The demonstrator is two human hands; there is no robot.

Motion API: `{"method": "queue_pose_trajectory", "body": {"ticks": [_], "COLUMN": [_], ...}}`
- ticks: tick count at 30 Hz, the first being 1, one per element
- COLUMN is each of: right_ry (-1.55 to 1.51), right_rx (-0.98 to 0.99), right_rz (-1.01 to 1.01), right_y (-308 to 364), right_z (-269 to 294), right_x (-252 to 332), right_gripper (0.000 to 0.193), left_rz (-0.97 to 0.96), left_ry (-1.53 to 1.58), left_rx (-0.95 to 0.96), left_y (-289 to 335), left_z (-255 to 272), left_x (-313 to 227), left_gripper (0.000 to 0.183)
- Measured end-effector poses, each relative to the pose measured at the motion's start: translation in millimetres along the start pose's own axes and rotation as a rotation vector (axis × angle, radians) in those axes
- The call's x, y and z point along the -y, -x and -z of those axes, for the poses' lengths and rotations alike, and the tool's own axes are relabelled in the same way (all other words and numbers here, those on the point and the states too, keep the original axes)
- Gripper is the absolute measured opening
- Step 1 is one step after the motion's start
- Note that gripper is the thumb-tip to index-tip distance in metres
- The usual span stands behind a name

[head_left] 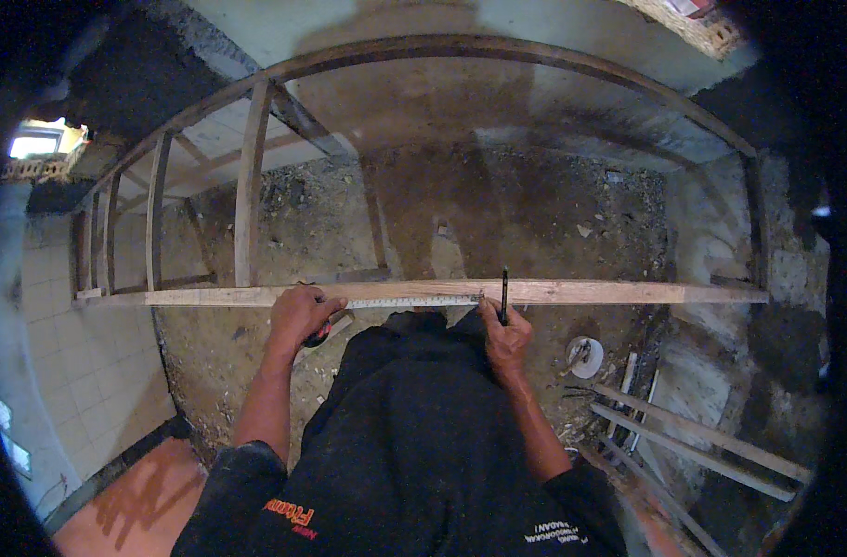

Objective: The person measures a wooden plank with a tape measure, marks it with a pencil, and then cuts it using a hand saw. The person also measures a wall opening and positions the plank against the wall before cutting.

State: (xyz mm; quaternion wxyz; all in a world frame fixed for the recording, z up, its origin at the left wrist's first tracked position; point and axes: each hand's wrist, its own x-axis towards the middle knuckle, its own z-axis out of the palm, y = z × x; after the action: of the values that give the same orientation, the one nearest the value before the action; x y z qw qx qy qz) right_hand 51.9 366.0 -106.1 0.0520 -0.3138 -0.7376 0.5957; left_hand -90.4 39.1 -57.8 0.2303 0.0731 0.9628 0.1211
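A long pale wooden beam point(591, 291) runs crosswise in front of me at waist height. My left hand point(296, 317) is closed around a red and black tape measure point(319, 335) at the beam's near edge. Its pale blade point(410, 302) lies pulled out along the beam toward the right. My right hand point(508, 340) pinches near the blade's right end, against the wood. A slim dark pencil point(504, 295) stands upright between its fingers, tip pointing away from me. The left fingertips are partly hidden.
The beam joins a timber frame with several upright studs point(250, 181) at left and a far rail point(498, 49). Rubble covers the dirt floor point(321, 223). Near right are a round white container point(584, 357) and loose timber lengths point(702, 422). A tiled wall point(80, 343) stands at left.
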Motion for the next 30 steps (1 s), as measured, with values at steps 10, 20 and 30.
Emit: {"method": "queue_pose_trajectory", "body": {"ticks": [10,20,30], "right_ry": [0.042,0.049,0.078], "right_rx": [0.014,0.008,-0.002], "right_rz": [0.035,-0.042,-0.010], "right_y": [1,-3,-5], "right_z": [2,-1,-1], "right_x": [14,-7,-3], "right_gripper": [0.028,0.028,0.030], "left_rz": [0.047,0.145,0.159], "left_ry": [0.054,-0.017,-0.047], "left_rx": [0.034,0.134,0.022], "left_y": [1,-3,-3], "left_z": [4,5,1], "left_x": [2,-8,-11], "left_gripper": [0.055,0.056,0.060]}}
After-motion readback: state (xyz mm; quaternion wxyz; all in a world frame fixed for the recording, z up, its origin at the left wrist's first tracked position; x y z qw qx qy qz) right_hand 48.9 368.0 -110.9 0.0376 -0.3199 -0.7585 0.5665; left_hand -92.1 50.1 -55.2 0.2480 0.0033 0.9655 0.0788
